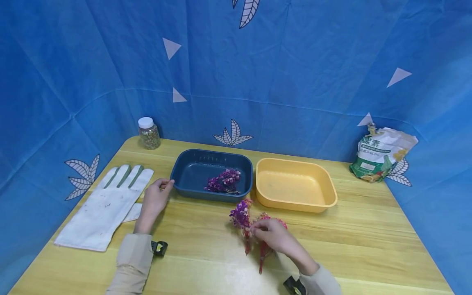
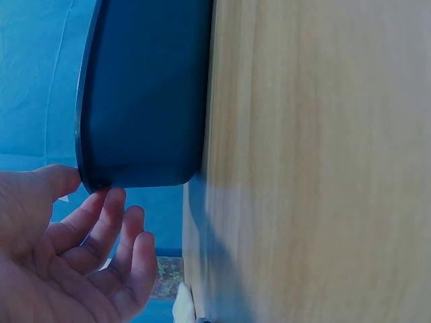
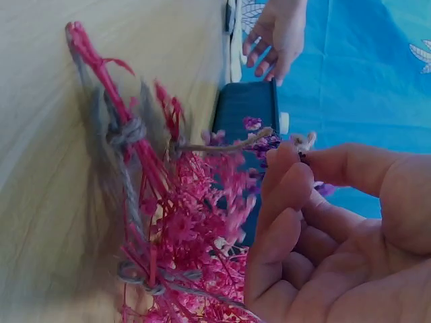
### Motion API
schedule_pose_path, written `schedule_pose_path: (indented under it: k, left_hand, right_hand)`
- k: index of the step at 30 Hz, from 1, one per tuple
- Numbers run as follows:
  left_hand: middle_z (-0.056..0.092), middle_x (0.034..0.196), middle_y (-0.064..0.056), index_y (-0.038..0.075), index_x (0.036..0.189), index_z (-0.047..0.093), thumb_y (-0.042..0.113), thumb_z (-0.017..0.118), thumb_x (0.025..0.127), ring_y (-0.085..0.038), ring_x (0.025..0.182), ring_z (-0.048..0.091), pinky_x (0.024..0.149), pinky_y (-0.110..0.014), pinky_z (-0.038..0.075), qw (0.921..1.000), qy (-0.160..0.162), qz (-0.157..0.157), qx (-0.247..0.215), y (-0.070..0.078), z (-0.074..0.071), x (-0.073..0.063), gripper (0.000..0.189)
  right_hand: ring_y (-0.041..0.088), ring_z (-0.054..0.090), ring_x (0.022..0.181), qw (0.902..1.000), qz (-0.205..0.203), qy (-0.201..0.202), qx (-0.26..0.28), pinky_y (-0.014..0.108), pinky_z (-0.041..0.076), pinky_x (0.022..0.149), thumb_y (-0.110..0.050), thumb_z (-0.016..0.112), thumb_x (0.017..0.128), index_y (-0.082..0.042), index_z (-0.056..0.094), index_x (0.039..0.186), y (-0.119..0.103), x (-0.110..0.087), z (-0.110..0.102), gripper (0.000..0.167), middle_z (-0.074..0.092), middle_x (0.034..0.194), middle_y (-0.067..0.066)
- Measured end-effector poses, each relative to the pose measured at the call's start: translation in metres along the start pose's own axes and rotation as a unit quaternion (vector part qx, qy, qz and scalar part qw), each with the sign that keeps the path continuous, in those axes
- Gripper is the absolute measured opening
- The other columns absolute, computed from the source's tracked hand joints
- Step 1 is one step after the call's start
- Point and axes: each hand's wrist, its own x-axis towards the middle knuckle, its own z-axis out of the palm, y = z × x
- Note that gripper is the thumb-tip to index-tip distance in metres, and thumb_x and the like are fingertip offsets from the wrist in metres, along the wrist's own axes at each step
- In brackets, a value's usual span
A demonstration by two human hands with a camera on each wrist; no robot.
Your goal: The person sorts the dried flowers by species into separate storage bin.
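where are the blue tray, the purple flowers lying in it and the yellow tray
Blue tray [image 1: 193, 175]: head view, on its bare inside floor.
Purple flowers [image 1: 223, 180]: head view, on the middle of the blossoms.
Yellow tray [image 1: 295, 186]: head view, on its inside floor.

Hand [image 2: 81, 262] pinching blue tray [image 2: 145, 101], wooden table [image 2: 316, 161]
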Motion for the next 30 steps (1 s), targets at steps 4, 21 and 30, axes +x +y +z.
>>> schedule_pose_path:
  k: [4, 21, 30]
  left_hand:
    - [0.061, 0.112, -0.025, -0.005, 0.119, 0.058, 0.034, 0.045, 0.101, -0.036, 0.105, 0.057, 0.085, -0.047, 0.045, 1.0000, -0.001, 0.002, -0.001, 0.0004, -0.0001, -0.0005, 0.045]
    - [0.062, 0.111, -0.024, -0.005, 0.119, 0.058, 0.033, 0.046, 0.101, -0.035, 0.104, 0.058, 0.085, -0.046, 0.046, 1.0000, 0.003, 0.006, -0.004, 0.0006, 0.0004, 0.0018, 0.044]
    - [0.061, 0.113, -0.025, -0.005, 0.120, 0.057, 0.035, 0.044, 0.101, -0.036, 0.106, 0.057, 0.086, -0.047, 0.046, 1.0000, -0.002, 0.003, -0.003, 0.0000, 0.0002, 0.0003, 0.046]
  right_hand:
    - [0.009, 0.046, 0.059, 0.9997, 0.019, 0.011, 0.012, 0.020, 0.039, 0.053, -0.007, 0.054, 0.092, 0.008, 0.068, 0.095, 0.0008, 0.0003, 0.0002, 0.020, 0.059, 0.071, 0.002]
    - [0.009, 0.044, 0.054, 0.9951, 0.077, 0.061, -0.015, 0.023, 0.037, 0.052, -0.017, 0.057, 0.093, -0.002, 0.067, 0.080, -0.0021, 0.0002, 0.0034, 0.023, 0.055, 0.061, -0.003]
    - [0.009, 0.051, 0.061, 0.9947, 0.076, 0.052, -0.046, 0.024, 0.042, 0.053, -0.025, 0.074, 0.082, -0.004, 0.070, 0.087, -0.0049, -0.0024, 0.0079, 0.023, 0.062, 0.070, -0.002]
